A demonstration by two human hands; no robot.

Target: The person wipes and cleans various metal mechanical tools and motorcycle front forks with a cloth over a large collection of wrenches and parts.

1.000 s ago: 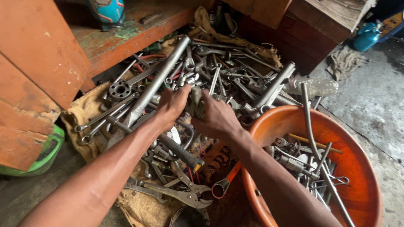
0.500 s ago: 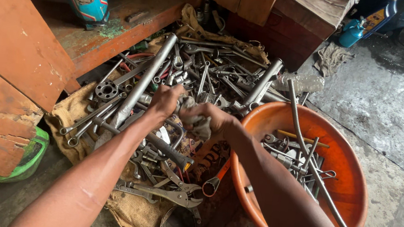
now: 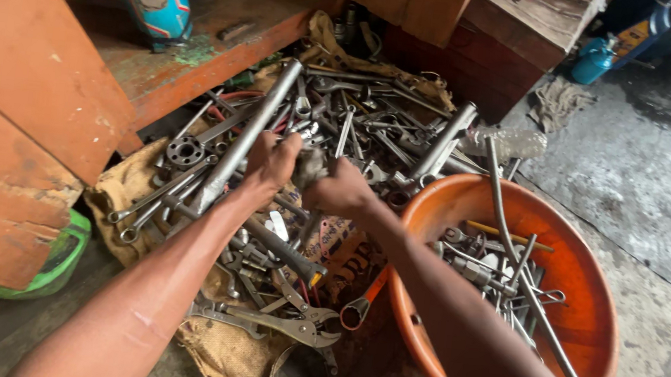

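My left hand [image 3: 274,160] and my right hand [image 3: 339,191] meet over a heap of metal tools [image 3: 333,130] spread on a burlap sack [image 3: 132,184]. Between the two hands sits a small dark greasy metal part [image 3: 310,166]; both hands close on it, and its shape is partly hidden by the fingers. A long steel tube [image 3: 246,133] runs diagonally just left of my left hand. Spanners, pliers [image 3: 288,325] and sockets lie under my forearms.
An orange plastic basin [image 3: 581,306] with several tools and a long bent rod [image 3: 513,240] stands at the right. Orange wooden boards [image 3: 21,97] rise at the left, a wooden bench [image 3: 219,27] behind. A green object [image 3: 53,267] lies low left. Wet concrete floor [image 3: 654,164] at right.
Both hands stay together over the pile, shifting slightly as they work the small part. The view has tilted a little; nothing else moved.
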